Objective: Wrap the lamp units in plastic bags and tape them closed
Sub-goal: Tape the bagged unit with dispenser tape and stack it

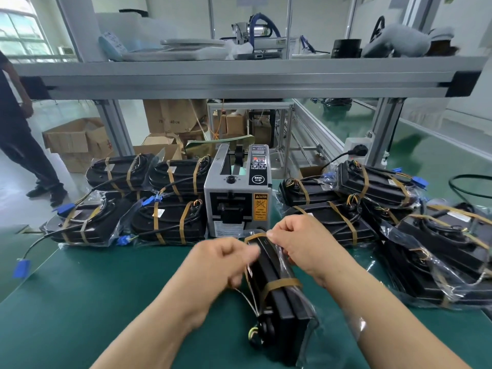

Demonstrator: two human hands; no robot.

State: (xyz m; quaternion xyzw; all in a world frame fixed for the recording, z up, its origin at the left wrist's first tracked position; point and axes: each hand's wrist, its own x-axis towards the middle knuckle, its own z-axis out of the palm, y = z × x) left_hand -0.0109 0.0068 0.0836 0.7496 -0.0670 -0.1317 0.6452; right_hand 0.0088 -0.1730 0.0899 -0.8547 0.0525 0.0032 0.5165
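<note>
Green matting covers the workbench. At lower centre of the frame, a black rectangular lamp unit in a clear plastic bag lies with its long axis running from the bottom edge up toward the grey tape dispenser, wired end nearest the bottom. At its far end the right hand pinches a brown tape strip. The blurred left hand curls against its left side; whether it grips is unclear.

Tape dispenser: yellow label headed "CAUTION", smaller lines below unreadable; round black mark reads "SEMI"; cardboard box printed "40 CM"; other labels too blurred.
</note>
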